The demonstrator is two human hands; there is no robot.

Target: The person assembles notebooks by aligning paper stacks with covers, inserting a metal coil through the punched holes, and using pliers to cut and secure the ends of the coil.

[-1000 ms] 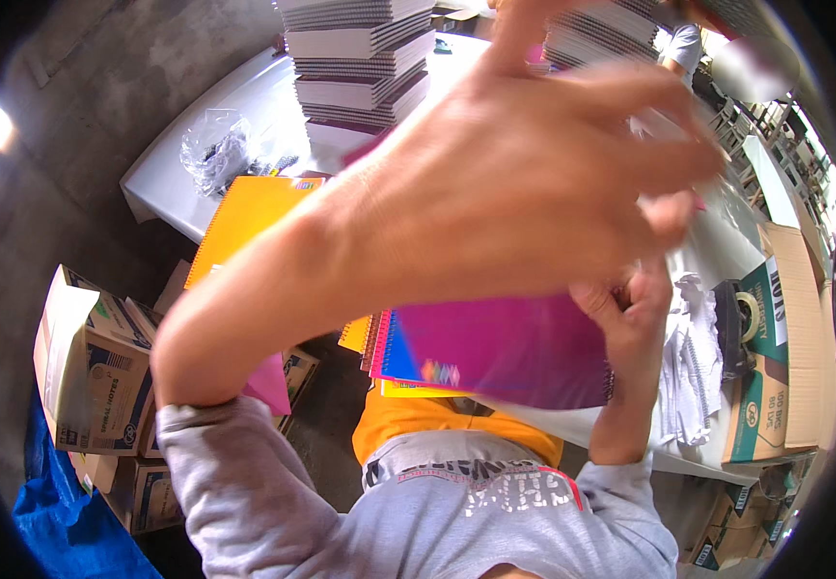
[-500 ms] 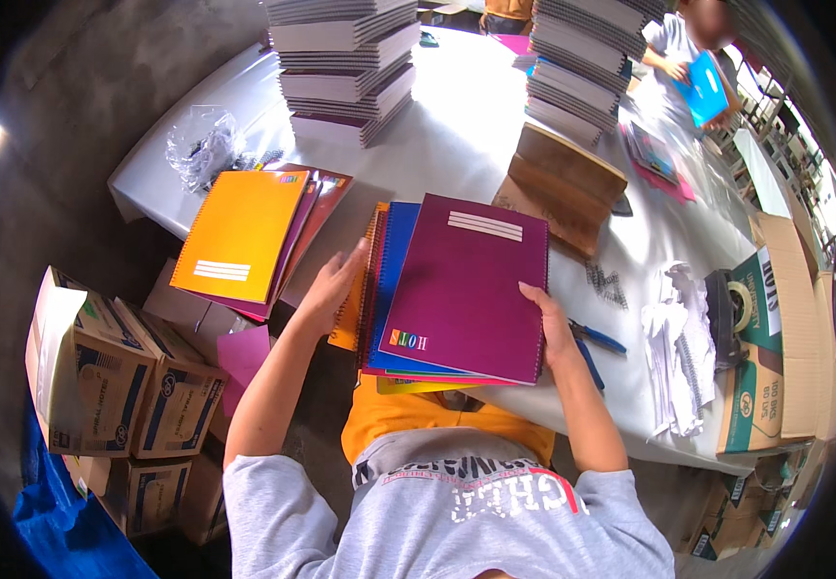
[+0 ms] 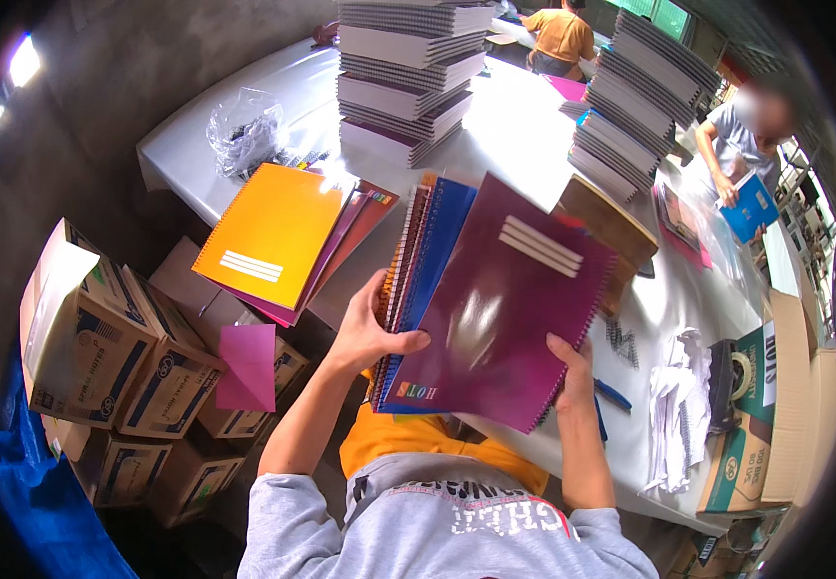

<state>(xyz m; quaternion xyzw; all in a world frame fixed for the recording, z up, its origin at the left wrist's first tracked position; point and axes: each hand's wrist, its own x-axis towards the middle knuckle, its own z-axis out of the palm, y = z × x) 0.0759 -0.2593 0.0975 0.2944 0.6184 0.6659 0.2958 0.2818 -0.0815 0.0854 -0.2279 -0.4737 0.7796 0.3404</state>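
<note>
Between my hands is a handful of spiral notebooks, lifted and tilted. A purple notebook [image 3: 500, 309] with a white label panel lies on top, over a blue notebook [image 3: 445, 236] and others with orange and maroon edges. My left hand [image 3: 374, 333] is closed round the stack's left side, thumb on top of the covers. My right hand [image 3: 570, 372] grips the lower right edge, by the purple one's spiral binding, thumb on the cover. To the left, an orange notebook [image 3: 278, 227] tops a fanned pile on the table's edge.
Two tall stacks of notebooks [image 3: 403, 87] [image 3: 635, 106] stand across the white table [image 3: 186, 145]. At right are a brown cardboard piece [image 3: 620, 232], blue-handled pliers [image 3: 613, 394], white paper scraps [image 3: 678, 415] and a carton [image 3: 770, 425]. Boxes [image 3: 99, 357] fill the lower left. Another person holds a blue notebook [image 3: 751, 206].
The notebook stack has been raised and tipped, its top leaning right. My left hand has gone from open beside it to gripping its left side. The view has shifted.
</note>
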